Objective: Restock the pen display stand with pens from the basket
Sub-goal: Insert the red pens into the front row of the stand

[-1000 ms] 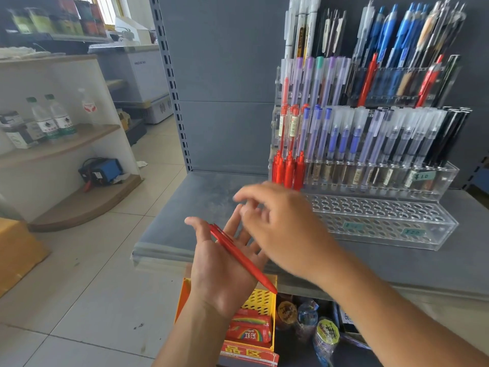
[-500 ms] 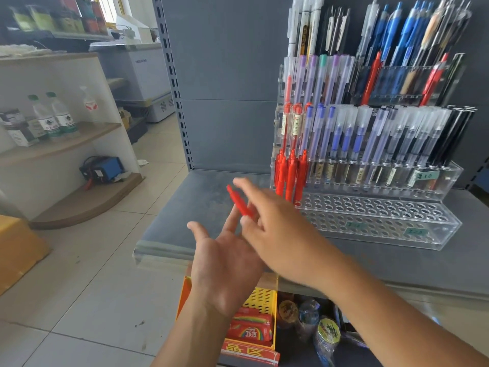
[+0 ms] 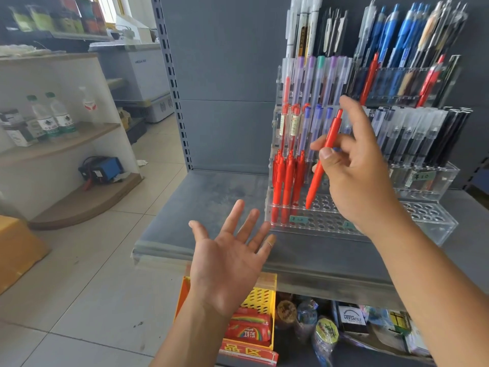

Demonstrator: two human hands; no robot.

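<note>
On the white shelf unit at left we see two green-capped water bottles side by side near the left end of its middle board, and a blue device on the bottom board, toward the back. A brown cardboard box sits on the tiled floor at far left. Behind the unit we make out a white chest freezer

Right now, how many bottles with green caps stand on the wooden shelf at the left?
2. They stand side by side on the wooden shelf: the left bottle and the right bottle. A red-labelled bottle stands further right; more may be hidden behind.
</note>
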